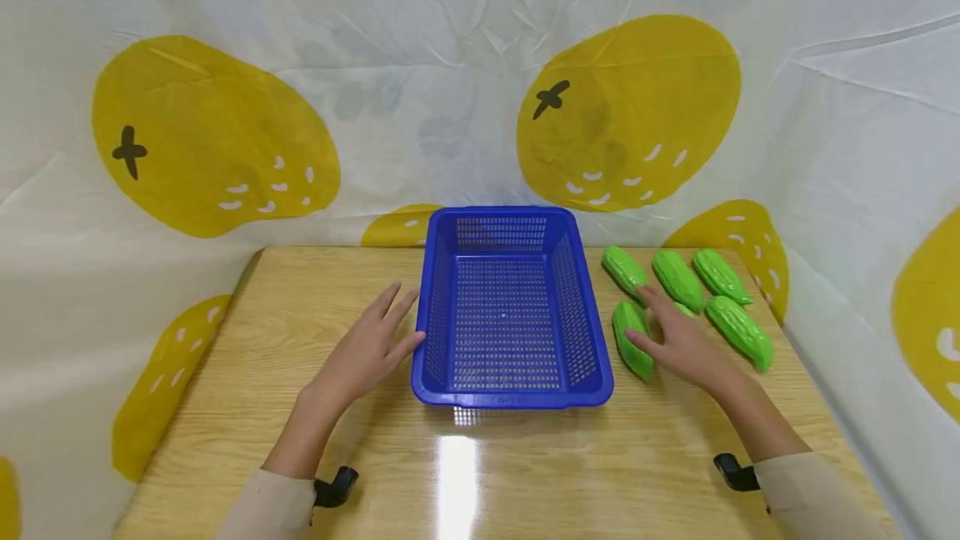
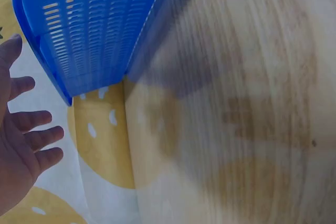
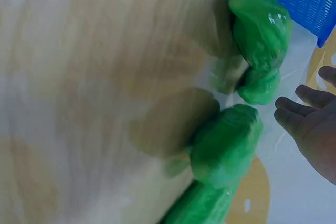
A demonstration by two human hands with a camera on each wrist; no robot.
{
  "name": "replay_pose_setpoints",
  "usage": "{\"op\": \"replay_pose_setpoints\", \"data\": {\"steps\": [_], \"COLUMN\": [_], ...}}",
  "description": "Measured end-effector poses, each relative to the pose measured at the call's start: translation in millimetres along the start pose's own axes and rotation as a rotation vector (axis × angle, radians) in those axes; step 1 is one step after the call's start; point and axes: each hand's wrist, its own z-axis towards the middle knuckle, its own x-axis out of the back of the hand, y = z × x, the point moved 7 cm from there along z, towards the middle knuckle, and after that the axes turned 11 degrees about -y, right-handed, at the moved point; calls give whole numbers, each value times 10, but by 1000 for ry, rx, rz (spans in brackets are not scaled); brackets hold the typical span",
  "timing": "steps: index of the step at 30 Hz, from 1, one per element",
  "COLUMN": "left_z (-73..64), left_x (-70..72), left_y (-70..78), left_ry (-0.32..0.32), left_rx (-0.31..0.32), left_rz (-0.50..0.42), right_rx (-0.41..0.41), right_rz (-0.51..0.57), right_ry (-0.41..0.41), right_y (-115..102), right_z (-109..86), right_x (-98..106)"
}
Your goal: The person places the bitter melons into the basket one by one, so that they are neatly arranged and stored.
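A blue plastic basket with perforated walls stands on the table, nothing inside it. My left hand is beside its left side, fingers spread, thumb tip right at the rim; the left wrist view shows this palm holding nothing. Over the green bitter gourds to the right hovers my right hand, fingers extended. Its thumb overlaps the front-left gourd, and its fingertips overlap the end of the back-left gourd. Another gourd is mostly hidden behind this hand. In the right wrist view the fingers grip nothing.
More gourds lie at the back middle, the back right and the front right. A white cloth with yellow fruit print hangs behind and beside the wooden table. Dark straps sit at both wrists.
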Motion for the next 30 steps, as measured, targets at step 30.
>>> {"op": "replay_pose_setpoints", "data": {"steps": [30], "left_z": [46], "left_x": [-106], "left_y": [55], "left_ry": [60], "left_rx": [-83], "left_rz": [-388], "right_rx": [-103], "right_rz": [114], "right_ry": [-16], "right_y": [219], "right_z": [82], "right_x": [-291]}}
